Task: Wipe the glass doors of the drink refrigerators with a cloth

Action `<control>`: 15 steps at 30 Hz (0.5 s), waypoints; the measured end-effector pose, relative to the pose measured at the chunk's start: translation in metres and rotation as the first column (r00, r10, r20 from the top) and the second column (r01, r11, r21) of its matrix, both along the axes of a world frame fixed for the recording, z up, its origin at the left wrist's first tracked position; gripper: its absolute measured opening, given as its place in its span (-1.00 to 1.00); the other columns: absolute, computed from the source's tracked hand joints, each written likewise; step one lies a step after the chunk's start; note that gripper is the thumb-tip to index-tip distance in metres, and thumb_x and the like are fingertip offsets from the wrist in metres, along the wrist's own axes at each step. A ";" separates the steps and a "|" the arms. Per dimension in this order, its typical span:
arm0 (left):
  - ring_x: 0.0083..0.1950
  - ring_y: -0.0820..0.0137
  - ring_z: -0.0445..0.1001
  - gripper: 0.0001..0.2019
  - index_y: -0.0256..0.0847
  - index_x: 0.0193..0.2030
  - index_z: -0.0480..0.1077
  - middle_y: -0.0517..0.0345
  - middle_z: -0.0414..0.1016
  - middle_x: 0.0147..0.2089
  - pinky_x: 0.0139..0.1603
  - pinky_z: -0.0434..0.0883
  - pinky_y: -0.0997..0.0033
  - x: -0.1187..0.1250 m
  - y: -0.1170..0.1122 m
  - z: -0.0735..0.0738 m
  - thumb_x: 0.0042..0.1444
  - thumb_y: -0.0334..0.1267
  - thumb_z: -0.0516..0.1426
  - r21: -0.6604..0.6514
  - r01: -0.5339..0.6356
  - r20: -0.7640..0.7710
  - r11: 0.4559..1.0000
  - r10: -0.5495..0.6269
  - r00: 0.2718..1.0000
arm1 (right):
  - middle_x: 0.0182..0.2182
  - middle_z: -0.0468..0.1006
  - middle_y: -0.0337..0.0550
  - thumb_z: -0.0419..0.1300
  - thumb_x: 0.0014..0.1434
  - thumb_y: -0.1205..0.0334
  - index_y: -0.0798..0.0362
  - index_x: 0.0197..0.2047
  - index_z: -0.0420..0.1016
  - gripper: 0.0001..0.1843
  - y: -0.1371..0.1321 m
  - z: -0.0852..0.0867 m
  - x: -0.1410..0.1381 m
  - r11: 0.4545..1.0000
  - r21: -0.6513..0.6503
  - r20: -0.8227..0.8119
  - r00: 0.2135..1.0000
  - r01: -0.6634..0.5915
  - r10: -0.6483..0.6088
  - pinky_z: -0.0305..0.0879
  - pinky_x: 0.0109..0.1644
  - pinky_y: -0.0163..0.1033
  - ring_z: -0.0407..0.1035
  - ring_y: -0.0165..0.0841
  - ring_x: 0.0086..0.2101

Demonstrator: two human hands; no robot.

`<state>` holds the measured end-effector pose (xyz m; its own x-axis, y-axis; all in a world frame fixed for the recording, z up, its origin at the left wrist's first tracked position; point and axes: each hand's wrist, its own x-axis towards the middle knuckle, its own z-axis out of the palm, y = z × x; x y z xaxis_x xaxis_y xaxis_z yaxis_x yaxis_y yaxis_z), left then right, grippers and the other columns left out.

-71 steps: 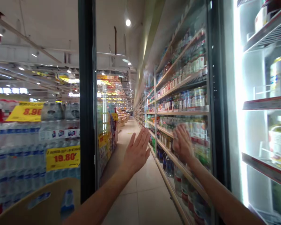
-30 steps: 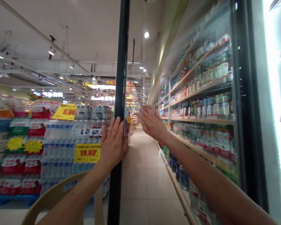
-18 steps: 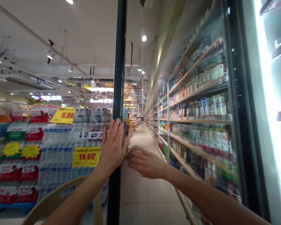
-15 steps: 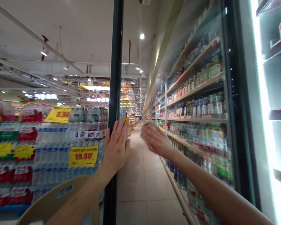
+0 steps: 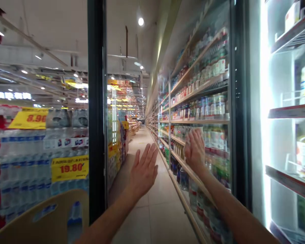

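A glass cooler door with a black frame (image 5: pixel 96 101) stands swung out in front of me, and the aisle shows through its pane. My left hand (image 5: pixel 145 169) lies against the glass, palm forward and fingers stretched, a little right of the frame's left upright. My right hand (image 5: pixel 196 149) is pressed to the pane farther right, slightly blurred. Under its palm and fingers is a pale, crumpled cloth (image 5: pixel 187 150), mostly hidden by the hand.
Lit cooler shelves (image 5: pixel 292 112) with bottles and cans are at the right. Beyond the glass run long drink shelves (image 5: pixel 200 122) and a tiled floor (image 5: pixel 152 217). A beige chair back (image 5: pixel 63 206) is at lower left, before stacked bottled water (image 5: pixel 22 162) with yellow price signs (image 5: pixel 69 168).
My left hand has come off the frame's left upright onto the glass. The right hand with the cloth has moved right across the pane. The view has shifted rightward.
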<state>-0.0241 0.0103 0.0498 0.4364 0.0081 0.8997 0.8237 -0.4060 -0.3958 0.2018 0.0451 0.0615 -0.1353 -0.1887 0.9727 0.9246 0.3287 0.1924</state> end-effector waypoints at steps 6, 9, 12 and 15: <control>0.38 0.30 -0.05 -0.50 -0.33 0.26 0.10 -0.08 0.21 0.27 0.38 -0.21 0.15 0.009 0.003 -0.020 0.18 -0.29 0.01 -0.054 0.000 0.013 0.999 0.000 1.000 | 0.20 0.27 -0.04 -0.02 0.18 0.32 -0.02 0.33 -0.04 -0.36 -0.004 -0.047 0.003 0.985 -0.171 0.210 0.977 -0.009 0.045 0.03 0.28 0.10 0.00 -0.21 0.26; 0.37 0.30 -0.03 -0.48 -0.31 0.29 0.06 -0.07 0.20 0.27 0.37 -0.22 0.14 0.009 0.002 -0.021 0.19 -0.28 0.00 -0.074 -0.009 0.003 0.997 0.010 1.000 | 0.21 0.24 0.00 -0.06 0.19 0.29 0.00 0.31 0.00 -0.40 -0.003 -0.063 0.037 0.985 -0.166 0.028 0.999 0.036 -0.032 0.03 0.26 0.16 0.02 -0.17 0.25; 0.38 0.29 -0.03 -0.44 -0.31 0.33 -0.03 -0.07 0.18 0.28 0.37 -0.25 0.11 0.011 0.001 -0.022 0.19 -0.30 -0.02 -0.089 -0.033 0.007 0.995 0.033 0.999 | 0.25 0.15 0.09 -0.12 0.22 0.27 0.08 0.32 -0.01 -0.41 0.000 -0.060 0.049 0.992 -0.114 -0.356 0.931 0.045 -0.084 0.03 0.23 0.24 -0.02 -0.11 0.26; 0.38 0.28 -0.04 -0.40 -0.32 0.35 -0.11 -0.07 0.15 0.30 0.37 -0.26 0.10 0.014 0.001 -0.024 0.20 -0.25 -0.03 -0.109 -0.058 0.023 0.992 0.061 0.998 | 0.26 0.13 0.06 -0.08 0.21 0.31 0.06 0.33 -0.06 -0.38 -0.005 -0.063 0.013 0.990 -0.142 -0.214 0.976 -0.004 -0.027 0.01 0.25 0.21 -0.08 -0.13 0.28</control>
